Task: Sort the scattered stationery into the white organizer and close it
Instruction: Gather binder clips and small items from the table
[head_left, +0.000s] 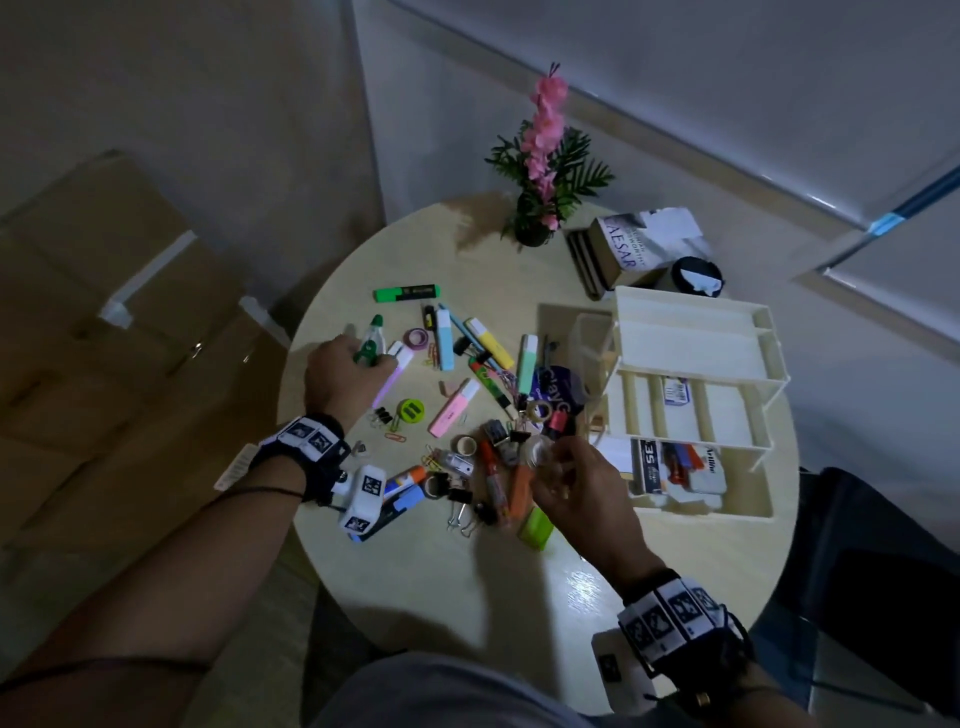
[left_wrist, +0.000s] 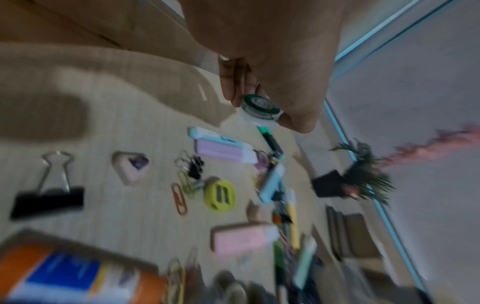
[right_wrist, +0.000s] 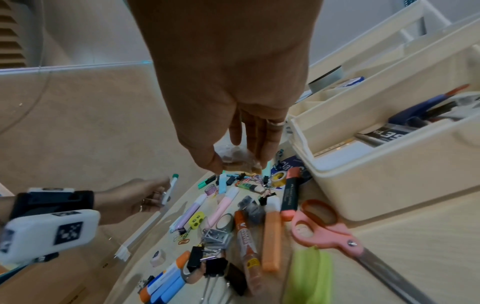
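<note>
Over the cluttered tabletop (head_left: 467, 561), right hand (head_left: 576, 493) fingers (right_wrist: 259, 139) pinching a clear tape roll (right_wrist: 235, 157), left hand (head_left: 343, 374) curled round a green correction-tape dispenser (left_wrist: 259, 111) — best carried level to the open white organizer (head_left: 691, 374) alongside, lowered into free compartments, not dropped.

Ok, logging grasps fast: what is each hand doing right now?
Left hand: holding the green correction tape.
Right hand: holding a clear tape roll.

Stationery (head_left: 467, 395) crowds the table (head_left: 467, 582) centre; its near edge lies bare; organizer (head_left: 691, 395) blocks the right
</note>
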